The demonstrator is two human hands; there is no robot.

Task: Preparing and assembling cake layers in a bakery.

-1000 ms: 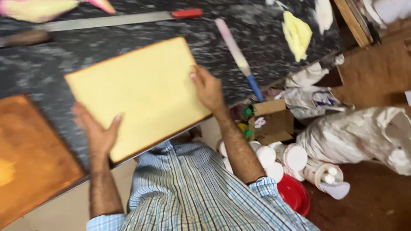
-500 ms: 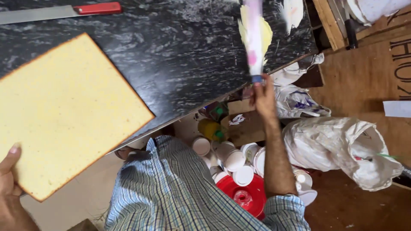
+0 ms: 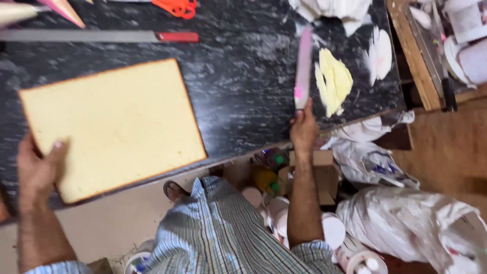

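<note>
A black marble counter (image 3: 243,101) bears a yellow sponge sheet (image 3: 114,127) — left hand (image 3: 38,170) fingers clamped on its near-left edge; right of it, right hand (image 3: 303,129) fingers closed round a long knife (image 3: 303,68).

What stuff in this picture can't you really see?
- Knife handle: hidden inside the right hand, head view.
- Pink knife blade: motion-blurred, its edge unclear.
- Left hand: fingers hidden under the yellow sponge sheet.
- Long knife: tip cut off by the left frame edge.
- Tubs under the counter: blocked by the arm.
</note>
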